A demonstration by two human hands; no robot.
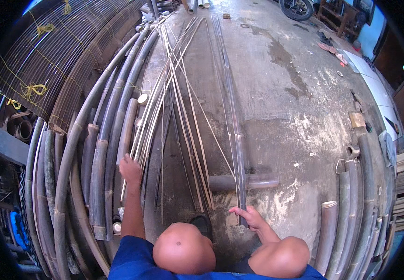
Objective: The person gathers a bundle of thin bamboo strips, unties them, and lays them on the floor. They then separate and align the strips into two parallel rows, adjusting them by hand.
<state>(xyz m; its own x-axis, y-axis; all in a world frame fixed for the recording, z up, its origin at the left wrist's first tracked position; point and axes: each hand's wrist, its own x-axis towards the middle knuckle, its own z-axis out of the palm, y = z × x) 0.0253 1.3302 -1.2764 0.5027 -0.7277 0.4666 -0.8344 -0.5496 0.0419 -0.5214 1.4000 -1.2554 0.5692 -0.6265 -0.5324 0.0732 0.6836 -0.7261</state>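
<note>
Two hands reach forward over the knees. The left hand (pixel 130 170) stretches out on a straight arm, its fingers seemingly closed on the near ends of the thin bamboo strips (pixel 174 107), though the grip is hard to make out. The right hand (pixel 248 217) lies lower, fingers loosely curled on the long flat slats (pixel 232 116). Just beyond it, a short bamboo section (pixel 244 182) crosses the concrete floor (pixel 295 116). Thick bamboo poles (pixel 108 140) lie left of the left hand.
</note>
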